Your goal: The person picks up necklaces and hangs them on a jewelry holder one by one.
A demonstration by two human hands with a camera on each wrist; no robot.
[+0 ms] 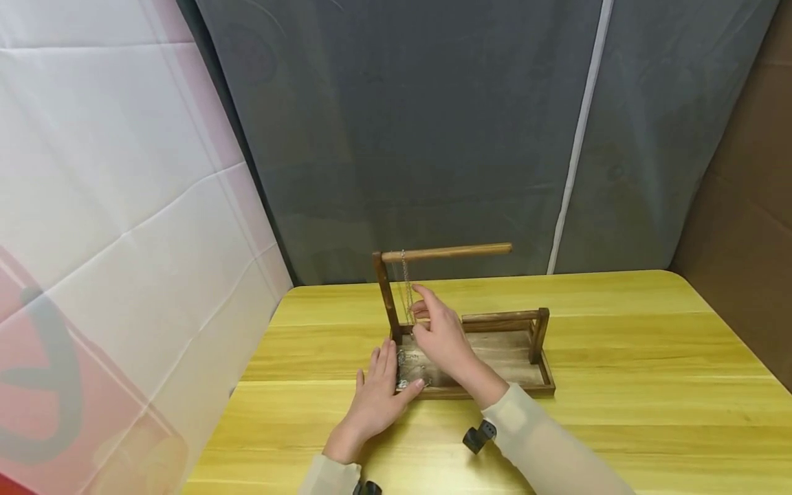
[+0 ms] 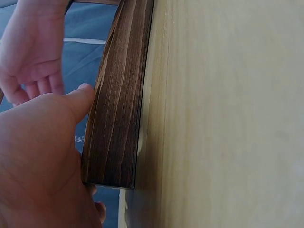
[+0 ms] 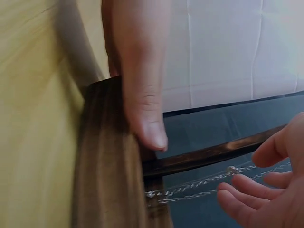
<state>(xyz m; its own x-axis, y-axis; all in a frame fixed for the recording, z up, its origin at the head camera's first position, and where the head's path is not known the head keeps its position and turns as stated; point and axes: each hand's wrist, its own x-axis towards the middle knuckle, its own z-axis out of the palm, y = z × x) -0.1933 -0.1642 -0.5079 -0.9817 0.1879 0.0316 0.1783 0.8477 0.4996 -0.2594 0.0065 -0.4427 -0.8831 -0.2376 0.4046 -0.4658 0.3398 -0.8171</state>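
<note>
A dark wooden jewelry stand [image 1: 460,393] has a shallow tray, a tall left post with a horizontal bar [image 1: 452,252], and a lower bar. Thin silver chain necklaces [image 1: 405,275] hang from the upper bar near the post. My left hand [image 1: 379,399] rests at the tray's front left corner, fingers straight along the side, thumb [image 2: 80,99] on the front wall. Beside the hanging chains is my right hand [image 1: 442,337], index finger extended and the others loosely bent. In the right wrist view the chain [image 3: 204,183] passes close to its fingers; contact is unclear.
More silver chain [image 1: 405,364] lies in the tray's left end. The stand sits on a yellow wood-grain table [image 1: 650,385]. A grey curtain [image 1: 402,137] hangs behind, white fabric [image 1: 124,172] stands left, and a brown panel [image 1: 742,185] stands right.
</note>
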